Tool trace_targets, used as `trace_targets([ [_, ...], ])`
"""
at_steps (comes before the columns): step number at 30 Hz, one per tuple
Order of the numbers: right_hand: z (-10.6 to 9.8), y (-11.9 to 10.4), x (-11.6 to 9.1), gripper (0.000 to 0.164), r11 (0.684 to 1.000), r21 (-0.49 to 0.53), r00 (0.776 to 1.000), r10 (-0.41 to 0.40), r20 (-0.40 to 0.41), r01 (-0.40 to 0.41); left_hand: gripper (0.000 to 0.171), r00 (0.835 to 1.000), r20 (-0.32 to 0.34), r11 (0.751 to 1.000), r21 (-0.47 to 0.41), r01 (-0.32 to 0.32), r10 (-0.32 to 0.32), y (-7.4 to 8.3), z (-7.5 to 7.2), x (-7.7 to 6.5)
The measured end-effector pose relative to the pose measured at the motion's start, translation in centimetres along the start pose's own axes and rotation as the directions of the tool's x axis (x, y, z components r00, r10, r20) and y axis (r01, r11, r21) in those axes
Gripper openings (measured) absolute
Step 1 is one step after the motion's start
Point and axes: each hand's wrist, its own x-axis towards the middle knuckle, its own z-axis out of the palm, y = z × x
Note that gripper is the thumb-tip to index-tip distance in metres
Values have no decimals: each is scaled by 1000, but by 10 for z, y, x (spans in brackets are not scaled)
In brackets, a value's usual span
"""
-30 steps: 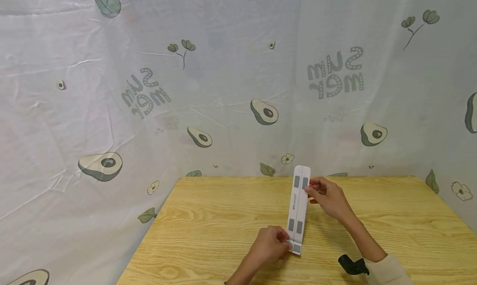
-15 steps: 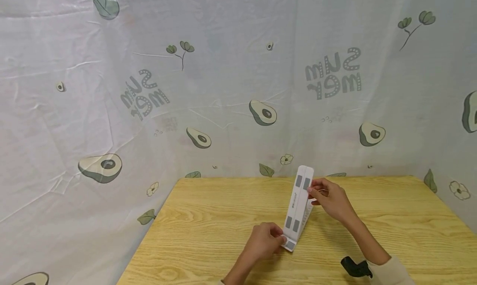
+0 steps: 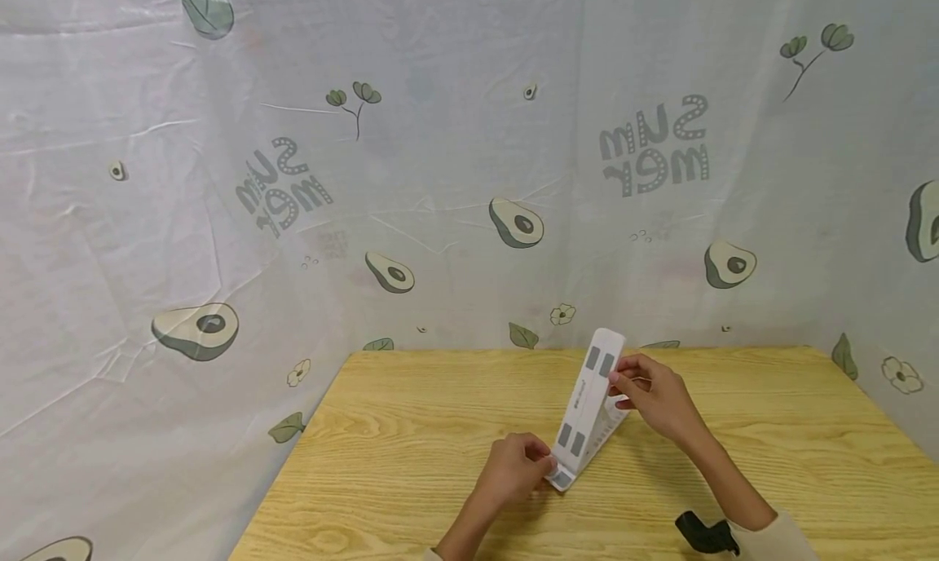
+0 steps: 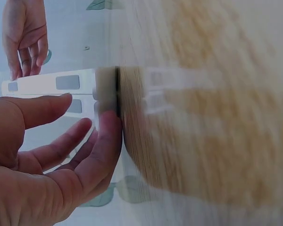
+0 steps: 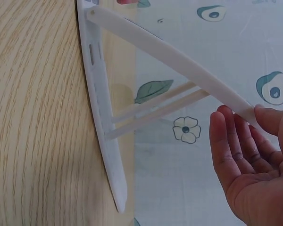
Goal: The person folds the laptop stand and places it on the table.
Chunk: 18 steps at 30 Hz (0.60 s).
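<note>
Pinching the stand (image 3: 583,402) along its tilted long axis, near its top with right hand (image 3: 656,395), at its foot with left hand (image 3: 512,466).

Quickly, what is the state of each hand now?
Left hand: holding the white folding laptop stand, low down.
Right hand: holding the same stand, higher up.

Right hand (image 3: 654,395) on white stand (image 3: 582,404)

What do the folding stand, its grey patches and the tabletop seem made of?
Folding stand: probably plastic, matte white, smooth and moulded-looking. Grey patches: perhaps rubber or silicone, being flat, dull rectangles. Tabletop: wood or wood-effect laminate, showing grain, semi-gloss since it faintly mirrors the stand.
</note>
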Motion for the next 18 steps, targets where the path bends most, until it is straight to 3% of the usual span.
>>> trace_targets([
  [11,-3,2,-9,27,1000,5,1000,16,-10,-16,14,999,-17,999,36,-31,32,-1,-4,5],
  [18,-3,3,-14,26,1000,3,1000,11,-1,-11,15,997,-53,993,108,-54,60,-5,-6,12],
])
